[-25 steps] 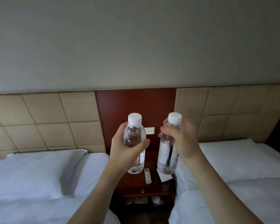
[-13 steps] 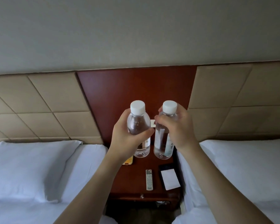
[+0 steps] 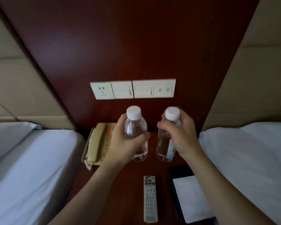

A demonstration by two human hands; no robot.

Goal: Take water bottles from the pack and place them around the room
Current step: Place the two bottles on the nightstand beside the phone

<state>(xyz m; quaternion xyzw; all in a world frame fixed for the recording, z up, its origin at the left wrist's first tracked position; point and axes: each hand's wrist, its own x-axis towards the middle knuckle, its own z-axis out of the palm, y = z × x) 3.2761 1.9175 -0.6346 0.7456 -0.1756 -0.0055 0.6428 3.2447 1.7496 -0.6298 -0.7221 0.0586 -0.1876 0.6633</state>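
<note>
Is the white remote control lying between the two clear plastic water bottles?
No, the white remote control lies on the dark wooden nightstand nearer the camera than both clear plastic water bottles.

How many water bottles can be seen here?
2. The left bottle is gripped by the left hand, beside the telephone; the right bottle by the right hand. The pack is out of view.

Left hand point(image 3: 120, 143), right hand point(image 3: 182, 135) raised forward, fingers curled, gripping.
</note>
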